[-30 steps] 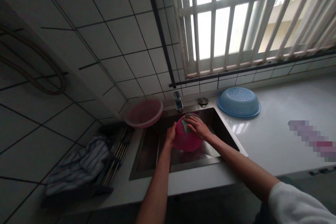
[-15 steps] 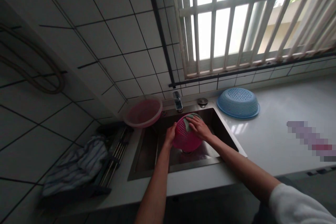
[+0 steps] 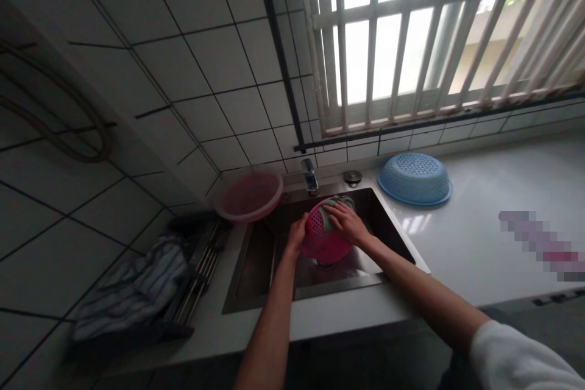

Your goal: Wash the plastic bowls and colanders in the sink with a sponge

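Pink basket (image 3: pixel 325 250), perforated; tilted over sink (image 3: pixel 338 287). Left hand (image 3: pixel 298 233): grip clamped on its side. Right hand (image 3: pixel 347 223): grip closed on green cloth (image 3: pixel 328 220), laid against the basket. Hazard: a hard rub could twist it from the single steadying hand.

Over the sink (image 3: pixel 338 285), the left hand (image 3: pixel 298 234) grips a pink basket (image 3: pixel 324 248) at its nine o'clock edge, while the right hand (image 3: pixel 348 223) holds a green cloth (image 3: pixel 326 222) against it toward one o'clock. From the pink basket, the tap (image 3: pixel 309 178) stands near twelve, a pink bowl (image 3: pixel 253 196) at ten, and a blue basket (image 3: pixel 415 180) lies upside down on the counter (image 3: pixel 461 250) at two. A striped cloth (image 3: pixel 132 295) lies between eight and nine.
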Demonstrator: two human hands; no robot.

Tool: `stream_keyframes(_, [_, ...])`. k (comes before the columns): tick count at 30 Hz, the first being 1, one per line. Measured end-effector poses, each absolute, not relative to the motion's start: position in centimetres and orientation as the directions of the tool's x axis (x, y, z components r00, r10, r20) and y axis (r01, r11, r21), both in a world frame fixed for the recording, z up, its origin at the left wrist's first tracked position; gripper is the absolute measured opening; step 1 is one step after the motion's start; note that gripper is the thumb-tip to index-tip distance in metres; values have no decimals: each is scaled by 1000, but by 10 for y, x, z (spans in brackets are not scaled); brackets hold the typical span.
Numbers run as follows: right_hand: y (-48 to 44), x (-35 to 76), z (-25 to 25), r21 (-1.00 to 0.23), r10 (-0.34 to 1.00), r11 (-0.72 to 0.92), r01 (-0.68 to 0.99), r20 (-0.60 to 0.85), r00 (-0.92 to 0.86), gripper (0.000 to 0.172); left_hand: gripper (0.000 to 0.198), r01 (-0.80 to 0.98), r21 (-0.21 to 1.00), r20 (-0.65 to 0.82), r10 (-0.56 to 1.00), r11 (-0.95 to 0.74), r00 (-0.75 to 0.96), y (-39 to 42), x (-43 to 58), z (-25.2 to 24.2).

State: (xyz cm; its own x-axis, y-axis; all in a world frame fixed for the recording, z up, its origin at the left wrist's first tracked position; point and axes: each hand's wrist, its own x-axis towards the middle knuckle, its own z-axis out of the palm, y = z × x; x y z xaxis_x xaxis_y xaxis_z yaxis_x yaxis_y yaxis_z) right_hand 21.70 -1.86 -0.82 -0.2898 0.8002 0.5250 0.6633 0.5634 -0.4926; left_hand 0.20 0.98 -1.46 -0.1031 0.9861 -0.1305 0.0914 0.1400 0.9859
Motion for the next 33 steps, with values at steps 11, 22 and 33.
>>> stream_keyframes(11, [-29,193,-6,-377,736,649,661,530,-421,50,34,549,834,84,971,55,-225,5,3,9])
stream_keyframes(22, [-14,224,-12,-562,834,500,658,516,-193,50,82,94,985,-126,979,142,-164,5,3,-8])
stream_keyframes(33, [-47,178,1,-202,537,831,518,533,-654,24,67,218,974,96,978,-54,-185,13,15,-5])
